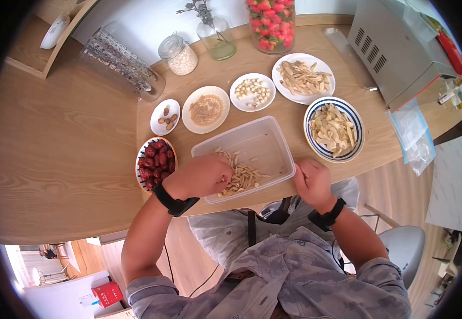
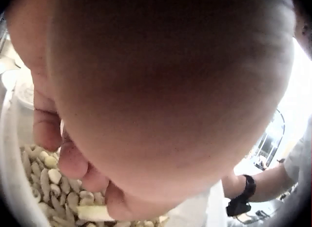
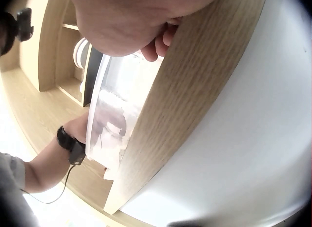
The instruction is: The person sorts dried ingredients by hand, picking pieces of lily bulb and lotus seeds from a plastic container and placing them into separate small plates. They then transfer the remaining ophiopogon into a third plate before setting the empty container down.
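Note:
A clear plastic box (image 1: 265, 133) stands near the table's front edge, with a pile of short pale dried pieces (image 1: 244, 178) along its near left part. My left hand (image 1: 202, 175) is inside the box with curled fingers, right over that pile. From beneath its fingers a cream strip (image 2: 95, 212) sticks out in the left wrist view; the palm side hides the rest of the grip. At the box's near right corner, my right hand (image 1: 314, 183) holds the box by its side, fingers curled against it. Both wrists wear black straps.
Around the box stand a bowl of red dates (image 1: 156, 162), plates of nuts (image 1: 165, 118), pale powdery pieces (image 1: 223, 95), white kernels (image 1: 252, 77) and dried slices (image 1: 304, 58), and a blue-rimmed bowl (image 1: 359, 130). Behind are jars (image 1: 180, 58) and a grey appliance (image 1: 390, 53).

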The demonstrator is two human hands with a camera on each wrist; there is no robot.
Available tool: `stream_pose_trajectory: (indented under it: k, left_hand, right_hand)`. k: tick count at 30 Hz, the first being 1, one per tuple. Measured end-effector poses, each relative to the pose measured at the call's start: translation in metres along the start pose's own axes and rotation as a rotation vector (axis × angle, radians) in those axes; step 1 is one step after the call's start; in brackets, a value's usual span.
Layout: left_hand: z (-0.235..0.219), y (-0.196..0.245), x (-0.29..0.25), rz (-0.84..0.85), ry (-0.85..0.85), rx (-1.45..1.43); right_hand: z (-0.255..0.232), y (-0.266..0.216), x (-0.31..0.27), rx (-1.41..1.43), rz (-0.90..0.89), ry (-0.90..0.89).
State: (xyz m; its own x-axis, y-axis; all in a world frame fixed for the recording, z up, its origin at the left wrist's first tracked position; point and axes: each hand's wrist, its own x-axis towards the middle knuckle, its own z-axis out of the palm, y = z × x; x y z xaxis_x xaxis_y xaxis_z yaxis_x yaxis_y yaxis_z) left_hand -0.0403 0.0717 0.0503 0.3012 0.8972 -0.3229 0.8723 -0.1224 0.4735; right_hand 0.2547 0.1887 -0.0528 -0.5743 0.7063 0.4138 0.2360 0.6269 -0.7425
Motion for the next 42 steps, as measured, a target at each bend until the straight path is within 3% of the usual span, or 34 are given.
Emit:
stream_pose_trajectory:
  k: [1, 4, 7, 10, 13, 25, 37, 42]
  left_hand:
    - [-0.002, 0.000, -0.002, 0.033, 0.042, -0.042]
    - [-0.006, 0.004, -0.004, -0.092, 0.033, -0.083]
    - [-0.010, 0.009, -0.005, -0.161, -0.096, 0.023]
    - [-0.004, 0.009, -0.010, -0.108, -0.030, 0.092]
    - [0.001, 0.009, -0.010, -0.182, -0.119, 0.183]
    - [0.020, 0.012, -0.002, -0.138, -0.065, 0.523]
    - [0.012, 0.006, 0.000, -0.125, -0.115, 0.464]
    - [-0.022, 0.013, -0.007, -0.046, -0.019, 0.127]
  right_hand:
    - [0.000, -0.001, 0.000, 0.003, -0.001, 0.004]
    - [0.000, -0.001, 0.001, 0.003, -0.003, 0.003]
    - [0.000, -0.001, 0.000, 0.002, 0.000, 0.001]
    - [0.000, -0.001, 0.000, -0.007, 0.001, -0.004]
    - [0.001, -0.001, 0.000, -0.015, -0.005, -0.002]
    - [0.001, -0.001, 0.000, -0.026, -0.007, -0.016]
    - [0.001, 0.001, -0.001, -0.033, -0.026, -0.008]
    - [0.000, 0.001, -0.001, -0.038, -0.024, -0.016]
